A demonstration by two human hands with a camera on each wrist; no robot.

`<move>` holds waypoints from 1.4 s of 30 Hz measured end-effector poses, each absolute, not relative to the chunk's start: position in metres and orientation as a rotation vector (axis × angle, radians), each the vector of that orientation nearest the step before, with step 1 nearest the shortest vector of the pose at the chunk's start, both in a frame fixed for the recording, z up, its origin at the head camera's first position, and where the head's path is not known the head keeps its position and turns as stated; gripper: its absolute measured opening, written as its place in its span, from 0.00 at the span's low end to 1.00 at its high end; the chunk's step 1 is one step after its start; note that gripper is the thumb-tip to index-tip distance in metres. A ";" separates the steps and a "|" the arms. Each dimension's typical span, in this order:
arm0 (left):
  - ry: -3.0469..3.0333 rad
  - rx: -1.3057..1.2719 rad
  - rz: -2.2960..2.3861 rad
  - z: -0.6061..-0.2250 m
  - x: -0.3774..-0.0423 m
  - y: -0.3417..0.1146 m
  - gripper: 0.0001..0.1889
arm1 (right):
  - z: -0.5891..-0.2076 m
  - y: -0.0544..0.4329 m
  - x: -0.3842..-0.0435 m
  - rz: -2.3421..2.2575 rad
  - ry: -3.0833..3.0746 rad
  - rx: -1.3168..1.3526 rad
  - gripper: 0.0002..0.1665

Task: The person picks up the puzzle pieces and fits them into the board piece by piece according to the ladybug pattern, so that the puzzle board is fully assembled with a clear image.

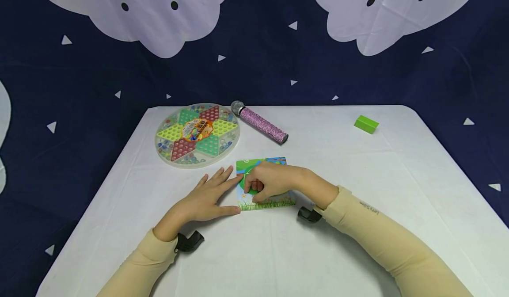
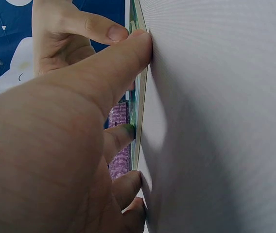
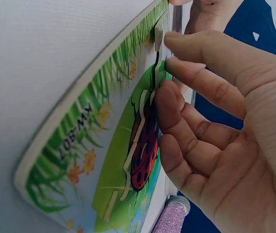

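Note:
A flat wooden puzzle board (image 1: 266, 205) with a ladybug (image 3: 145, 167) and a grass border lies in the middle of the white table. Over its left half is my right hand (image 1: 274, 180), fingers bent down. At the thumb and index fingertips, a small puzzle piece (image 3: 158, 39) stands tilted up from the board; part of it is hidden. My left hand (image 1: 208, 199) lies to the left with fingers spread. Its thumb touches the board's near left corner, and its index fingertip reaches the left edge.
Behind the left hand sits a round Chinese checkers set (image 1: 197, 135) with marbles under its clear lid. A pink glitter microphone (image 1: 262, 124) lies beside it. A green block (image 1: 366, 124) is at the back right. Dark cloth (image 1: 254, 76) hangs behind the table.

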State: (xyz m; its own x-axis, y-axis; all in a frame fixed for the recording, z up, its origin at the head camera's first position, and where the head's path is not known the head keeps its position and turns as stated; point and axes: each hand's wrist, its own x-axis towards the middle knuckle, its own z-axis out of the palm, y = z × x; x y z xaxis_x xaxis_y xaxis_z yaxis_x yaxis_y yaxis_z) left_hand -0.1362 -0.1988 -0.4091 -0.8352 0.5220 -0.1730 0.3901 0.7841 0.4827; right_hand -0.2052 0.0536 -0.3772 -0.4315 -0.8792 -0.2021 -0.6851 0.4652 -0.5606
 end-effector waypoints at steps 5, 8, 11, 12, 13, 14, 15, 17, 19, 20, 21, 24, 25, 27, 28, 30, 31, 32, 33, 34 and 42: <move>2.679 0.705 0.628 -0.409 -0.137 -0.198 0.47 | -0.376 0.054 -0.204 -0.554 2.253 -1.305 0.14; 2.684 0.711 0.620 -0.409 -0.137 -0.198 0.47 | -0.375 0.054 -0.204 -0.554 2.261 -1.312 0.14; 2.687 0.714 0.617 -0.409 -0.137 -0.198 0.47 | -0.375 0.054 -0.203 -0.549 2.269 -1.313 0.14; 2.687 0.715 0.618 -0.409 -0.137 -0.198 0.47 | -0.374 0.054 -0.203 -0.547 2.271 -1.313 0.14; 2.687 0.716 0.619 -0.409 -0.137 -0.198 0.47 | -0.374 0.054 -0.203 -0.545 2.272 -1.314 0.14; 2.687 0.716 0.622 -0.409 -0.137 -0.198 0.47 | -0.374 0.054 -0.202 -0.545 2.272 -1.313 0.14; 2.686 0.716 0.625 -0.409 -0.137 -0.198 0.47 | -0.374 0.054 -0.202 -0.545 2.272 -1.314 0.14; 2.685 0.718 0.630 -0.409 -0.137 -0.198 0.47 | -0.373 0.053 -0.202 -0.544 2.272 -1.316 0.14; 2.684 0.718 0.637 -0.409 -0.137 -0.198 0.47 | -0.373 0.053 -0.201 -0.543 2.273 -1.318 0.14; 2.683 0.720 0.639 -0.409 -0.137 -0.198 0.47 | -0.374 0.053 -0.201 -0.542 2.274 -1.319 0.14; 2.683 0.721 0.641 -0.409 -0.136 -0.198 0.47 | -0.374 0.053 -0.201 -0.540 2.275 -1.320 0.14; 2.683 0.724 0.642 -0.409 -0.136 -0.198 0.47 | -0.375 0.053 -0.201 -0.538 2.278 -1.316 0.13; 2.683 0.726 0.641 -0.409 -0.136 -0.198 0.47 | -0.375 0.053 -0.200 -0.537 2.279 -1.319 0.13; 2.683 0.727 0.642 -0.410 -0.136 -0.198 0.47 | -0.376 0.053 -0.200 -0.540 2.279 -1.324 0.13; 2.682 0.728 0.644 -0.410 -0.136 -0.197 0.47 | -0.376 0.053 -0.200 -0.542 2.279 -1.328 0.13; 2.679 0.727 0.648 -0.410 -0.135 -0.197 0.47 | -0.377 0.054 -0.200 -0.545 2.277 -1.345 0.12; 2.677 0.727 0.649 -0.410 -0.135 -0.197 0.47 | -0.377 0.054 -0.200 -0.545 2.274 -1.352 0.12; 2.676 0.727 0.649 -0.409 -0.135 -0.197 0.47 | -0.377 0.055 -0.199 -0.545 2.269 -1.356 0.12; 2.676 0.727 0.647 -0.409 -0.135 -0.197 0.47 | -0.376 0.056 -0.199 -0.543 2.265 -1.360 0.12; 2.677 0.727 0.643 -0.409 -0.135 -0.197 0.47 | -0.375 0.058 -0.199 -0.542 2.263 -1.364 0.12; 2.685 0.716 0.620 -0.409 -0.136 -0.199 0.47 | -0.366 0.085 -0.198 -0.547 2.319 -1.323 0.13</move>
State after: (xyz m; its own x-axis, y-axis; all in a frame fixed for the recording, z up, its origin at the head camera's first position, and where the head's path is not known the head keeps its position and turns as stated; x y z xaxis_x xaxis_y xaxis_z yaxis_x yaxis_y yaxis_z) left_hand -0.1356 -0.1986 -0.4089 -0.8331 0.5274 -0.1668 0.4008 0.7834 0.4751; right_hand -0.1983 0.0852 -0.3664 -0.4634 -0.8720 -0.1579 -0.7096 0.4719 -0.5232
